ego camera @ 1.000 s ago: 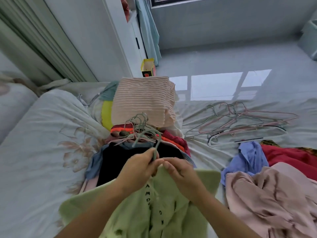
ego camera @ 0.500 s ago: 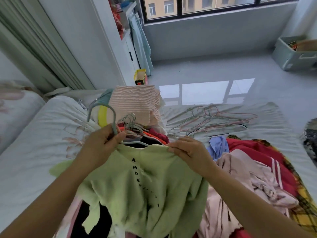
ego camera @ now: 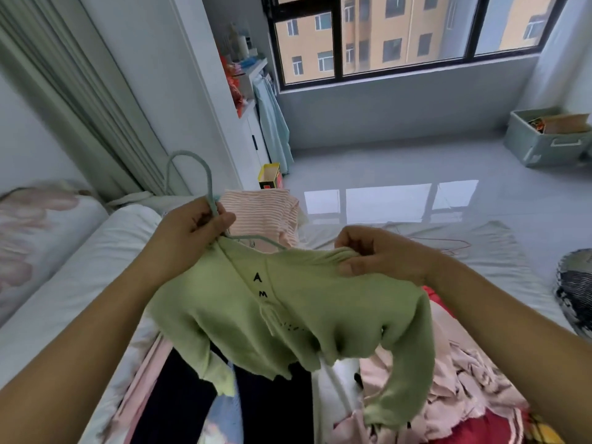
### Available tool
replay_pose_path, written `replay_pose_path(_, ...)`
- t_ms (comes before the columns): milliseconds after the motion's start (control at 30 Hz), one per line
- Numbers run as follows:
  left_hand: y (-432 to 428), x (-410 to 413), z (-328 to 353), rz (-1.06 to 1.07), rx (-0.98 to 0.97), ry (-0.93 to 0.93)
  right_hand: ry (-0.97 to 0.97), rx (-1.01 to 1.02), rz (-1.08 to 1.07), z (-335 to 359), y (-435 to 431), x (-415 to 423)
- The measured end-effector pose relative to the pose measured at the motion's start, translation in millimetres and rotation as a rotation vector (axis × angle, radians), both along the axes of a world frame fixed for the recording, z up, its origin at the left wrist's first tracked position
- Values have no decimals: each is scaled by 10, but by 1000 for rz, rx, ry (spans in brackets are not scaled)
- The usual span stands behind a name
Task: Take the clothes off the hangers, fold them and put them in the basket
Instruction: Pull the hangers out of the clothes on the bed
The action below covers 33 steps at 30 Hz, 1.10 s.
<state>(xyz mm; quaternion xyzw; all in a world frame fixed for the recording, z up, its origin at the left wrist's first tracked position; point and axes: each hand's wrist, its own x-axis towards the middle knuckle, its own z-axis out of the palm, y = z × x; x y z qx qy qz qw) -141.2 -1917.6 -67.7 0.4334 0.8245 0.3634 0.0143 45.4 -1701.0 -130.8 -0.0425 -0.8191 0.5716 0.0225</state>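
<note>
A green top point(ego camera: 288, 309) hangs above the bed point(ego camera: 64, 267) on a pale green hanger point(ego camera: 209, 187). The left hand point(ego camera: 195, 225) has its grip clamped on the hanger's neck below the hook, and the right hand point(ego camera: 378, 254) pinches bunched fabric at the far shoulder. Part of one hanger arm shows bare at the collar before it runs under that bunched fabric, so a hard pull could snag or stretch the neckline. A loosened pinch could drop the knit onto the loose clothes below. The hook points up and away. The shoulder line runs hand to hand across the view, with the collar up and the hem and sleeves hanging towards the person.
</note>
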Motion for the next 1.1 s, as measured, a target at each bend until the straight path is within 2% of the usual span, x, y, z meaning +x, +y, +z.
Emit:
replay_pose_path(100,5,-35,39,-130,-59,-214,99,157,-100,42,-19,32)
replay_pose_path(167,36,3,27,-223,-224,-387,210,298,-215,86,-54,0)
replay_pose_path(233,99,119,-70,-351,-376,-444,305,488,-277,127,-44,-4)
replay_pose_path(267,130,165,-98,-371,-369,-438,307,597,-252,155,-7,19)
replay_pose_path(367,129,152,-109,-250,-252,-415,322,878,-140,165,188,182)
replay_pose_path(500,85,74,-98,-244,-180,-475,350,1229,-119,95,381,319)
replay_pose_path(600,-43,-3,-113,-233,-140,-524,311,1347,-161,42,546,386)
replay_pose_path(667,-215,-165,-165,-232,-12,-522,291,1358,-204,-52,669,461)
replay_pose_path(767,-308,-309,-242,-229,225,-625,220,1244,-264,-268,720,469)
replay_pose_path(867,-93,-155,-370,-192,255,-654,191,758,-333,-251,515,275)
replay_pose_path(933,153,0,-424,-161,351,-750,134,426,-336,-211,359,137)
replay_pose_path(1033,455,177,-416,-106,526,-881,61,68,-316,-263,71,-17)
replay_pose_path(1100,637,258,-425,-99,613,-926,71,-56,-339,-303,-123,-101)
